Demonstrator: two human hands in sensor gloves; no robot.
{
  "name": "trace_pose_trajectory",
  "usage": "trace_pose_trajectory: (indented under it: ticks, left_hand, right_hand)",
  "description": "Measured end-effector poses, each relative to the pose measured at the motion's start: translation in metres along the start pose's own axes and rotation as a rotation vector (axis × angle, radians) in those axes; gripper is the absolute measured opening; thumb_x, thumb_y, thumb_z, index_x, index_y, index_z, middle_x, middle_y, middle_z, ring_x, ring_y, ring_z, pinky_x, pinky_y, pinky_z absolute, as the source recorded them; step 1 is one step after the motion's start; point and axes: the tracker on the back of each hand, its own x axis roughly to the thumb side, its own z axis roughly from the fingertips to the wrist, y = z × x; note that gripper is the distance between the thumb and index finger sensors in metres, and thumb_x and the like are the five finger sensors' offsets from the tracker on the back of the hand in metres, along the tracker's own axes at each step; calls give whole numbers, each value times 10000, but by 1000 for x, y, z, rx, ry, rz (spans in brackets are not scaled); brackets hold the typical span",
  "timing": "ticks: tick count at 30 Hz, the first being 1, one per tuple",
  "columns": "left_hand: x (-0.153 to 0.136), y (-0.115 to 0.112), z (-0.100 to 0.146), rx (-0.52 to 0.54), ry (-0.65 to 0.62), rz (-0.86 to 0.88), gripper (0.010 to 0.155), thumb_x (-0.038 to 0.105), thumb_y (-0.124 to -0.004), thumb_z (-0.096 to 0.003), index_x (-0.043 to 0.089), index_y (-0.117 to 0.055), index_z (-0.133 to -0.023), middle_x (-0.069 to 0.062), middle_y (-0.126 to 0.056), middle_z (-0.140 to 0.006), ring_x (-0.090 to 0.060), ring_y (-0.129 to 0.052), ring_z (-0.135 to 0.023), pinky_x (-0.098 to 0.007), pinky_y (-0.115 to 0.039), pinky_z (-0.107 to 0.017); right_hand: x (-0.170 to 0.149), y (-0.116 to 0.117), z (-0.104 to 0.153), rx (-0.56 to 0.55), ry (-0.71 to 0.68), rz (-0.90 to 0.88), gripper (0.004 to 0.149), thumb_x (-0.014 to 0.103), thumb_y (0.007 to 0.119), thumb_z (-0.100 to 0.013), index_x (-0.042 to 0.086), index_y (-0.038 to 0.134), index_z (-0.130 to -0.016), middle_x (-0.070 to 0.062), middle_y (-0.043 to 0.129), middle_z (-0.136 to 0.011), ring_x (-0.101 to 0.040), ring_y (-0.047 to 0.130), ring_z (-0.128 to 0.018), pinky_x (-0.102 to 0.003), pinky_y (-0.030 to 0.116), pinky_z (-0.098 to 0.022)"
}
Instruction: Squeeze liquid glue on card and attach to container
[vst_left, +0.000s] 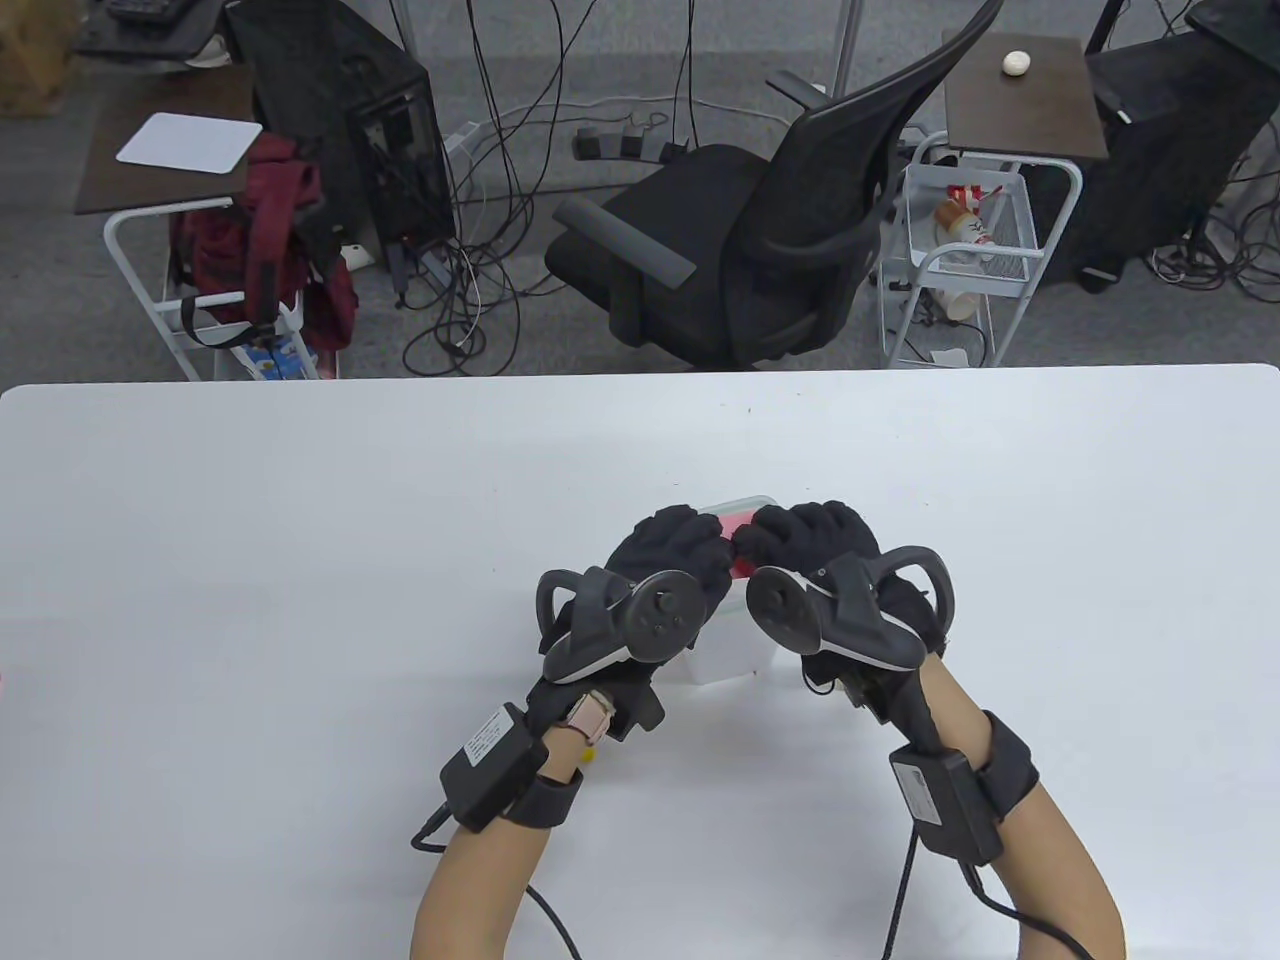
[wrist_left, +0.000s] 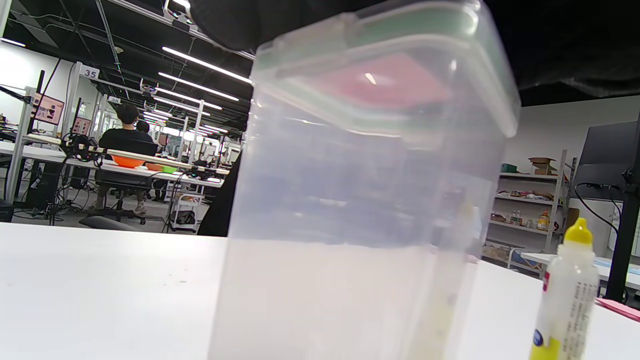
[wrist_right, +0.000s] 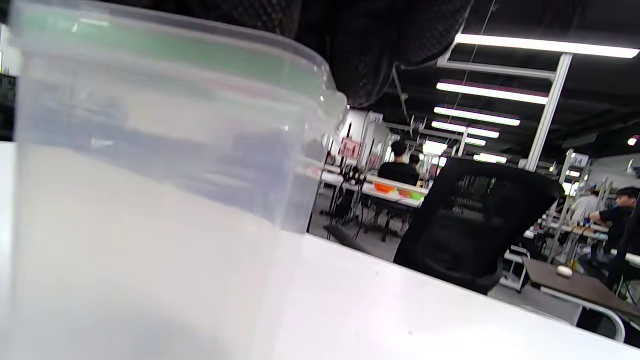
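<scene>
We read one number only: "35" on small white sign fixed atop white upright post, left wrist view. Small print on white squeeze glue bottle with yellow cap too fine for us to read. Label on black box strapped to left forearm too small, likewise.

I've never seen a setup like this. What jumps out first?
Two black-gloved hands, left hand and right hand, meet over a clear plastic container at the white table's middle, on a red card lying on its lid. In the left wrist view, a yellow-capped glue bottle stands beside it.
</scene>
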Motion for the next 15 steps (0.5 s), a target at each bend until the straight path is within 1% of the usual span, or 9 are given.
trace_pose_trajectory:
  ticks: [2,5,12,13,15]
  left_hand:
    - [0,0,0,0,-1,-8,420,469,-636,-547,317,-726,-928,84,-735,-1086,-205,-681,-1096,-407,-616,-837]
    - [0,0,0,0,-1,-4,422,468,-637,-548,314,-725,-931,85,-736,-1086,-204,-681,-1096,-408,-614,-837]
    - [0,-1,0,1,1,0,424,468,-636,-547,320,-722,-935,87,-733,-1087,-202,-678,-1099,-407,-612,-838]
    - [0,-1,0,0,1,0,423,468,-637,-547,321,-721,-935,85,-733,-1088,-203,-678,-1098,-407,-613,-838]
    - [0,-1,0,0,2,2,423,467,-636,-547,321,-720,-935,87,-731,-1089,-203,-678,-1099,-407,-613,-838]
  right_hand:
    - [0,-2,2,20,-9,38,400,289,661,-557,331,684,-954,96,729,-1058,-217,794,-948,-460,630,-802]
    - [-1,-7,9,27,-43,18,383,286,668,-551,330,711,-929,97,754,-1037,-215,812,-927,-457,643,-793]
    - [-6,-14,34,20,-95,3,377,291,669,-549,346,715,-919,104,769,-1023,-202,830,-911,-450,661,-784]
    - [-6,-15,35,23,-99,8,381,293,671,-548,347,715,-922,105,771,-1024,-199,835,-910,-451,662,-784]
    - [-8,-18,32,65,-98,16,384,305,664,-552,359,700,-931,119,758,-1035,-188,826,-924,-448,651,-795]
